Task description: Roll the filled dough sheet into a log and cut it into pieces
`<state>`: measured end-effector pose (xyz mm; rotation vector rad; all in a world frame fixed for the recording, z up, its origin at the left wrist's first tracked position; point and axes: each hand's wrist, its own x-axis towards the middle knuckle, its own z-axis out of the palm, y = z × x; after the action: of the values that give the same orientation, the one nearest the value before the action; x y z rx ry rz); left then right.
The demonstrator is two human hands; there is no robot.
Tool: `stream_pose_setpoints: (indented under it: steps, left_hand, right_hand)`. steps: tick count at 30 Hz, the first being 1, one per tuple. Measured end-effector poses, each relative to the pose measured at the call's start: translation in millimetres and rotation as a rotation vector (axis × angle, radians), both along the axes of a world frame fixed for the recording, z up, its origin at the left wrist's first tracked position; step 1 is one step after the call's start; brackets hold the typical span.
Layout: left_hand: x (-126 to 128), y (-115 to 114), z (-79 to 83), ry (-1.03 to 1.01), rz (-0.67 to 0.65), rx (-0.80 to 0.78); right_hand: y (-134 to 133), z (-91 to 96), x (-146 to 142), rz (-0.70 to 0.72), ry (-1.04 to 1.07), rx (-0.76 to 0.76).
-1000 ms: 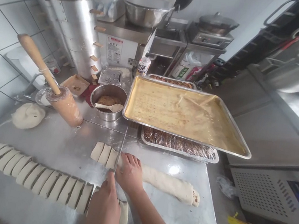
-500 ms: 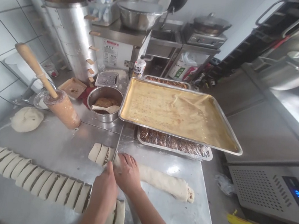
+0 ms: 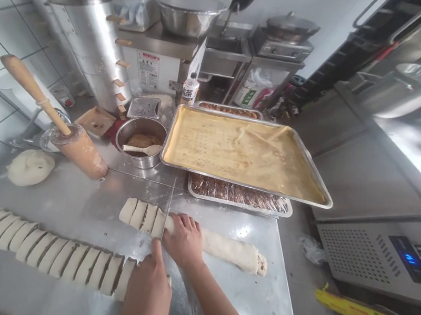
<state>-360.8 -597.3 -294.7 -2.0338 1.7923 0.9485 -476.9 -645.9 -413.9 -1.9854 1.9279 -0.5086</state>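
My left hand [image 3: 149, 289] is closed around a knife, with its thumb uppermost; the handle is hidden in the fist. The thin knife blade [image 3: 165, 222], seen nearly edge-on, stands across a long filled dough roll [image 3: 230, 250]. Just right of the blade, my right hand [image 3: 184, 241] lies over the roll with its fingers curled round it. Several cut dough slices [image 3: 138, 214] sit close together left of the blade, with brown filling between some. Nearer me, a long row of cut dough pieces [image 3: 59, 257] runs leftward, its right end behind my left hand.
A lined metal tray [image 3: 243, 152] overlaps a film-covered tray [image 3: 236, 194] behind the roll. A pot [image 3: 140, 141] with a wooden spatula, a large rolling pin [image 3: 79, 150] and a dough ball [image 3: 31, 168] stand left. The steel table's right edge [image 3: 286, 281] drops to the floor.
The knife has shifted along the roll to the right, and one more slice lies left of the blade. My right hand has moved along with it. The whole view has shifted slightly.
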Motion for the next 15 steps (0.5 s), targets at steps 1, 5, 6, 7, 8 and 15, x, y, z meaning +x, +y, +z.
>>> stream_pose_setpoints:
  steps: [1, 5, 6, 7, 8, 15]
  left_hand:
    - [-1, 0, -4.2, 0.0, -0.004, 0.001]
    - [-9, -5, -25.4, 0.007, 0.021, 0.005]
    - [-11, -9, -29.8, 0.008, 0.03, -0.001]
    - [-13, -13, -32.9, 0.01, 0.038, -0.011]
    - [-14, -17, -34.3, 0.014, 0.045, -0.023]
    - [-7, -17, -11.6, 0.026, 0.066, -0.034]
  right_hand:
    - [0, -1.1, 0, 0.003, 0.0, -0.004]
    - [2, -7.2, -1, 0.027, 0.015, -0.015]
    - [3, -8.2, -1, 0.033, 0.02, -0.018]
    - [3, -8.5, -2, 0.039, 0.022, -0.021]
    - [3, -8.0, -3, 0.049, 0.02, -0.022]
    - [11, 2.3, -33, 0.047, 0.011, -0.034]
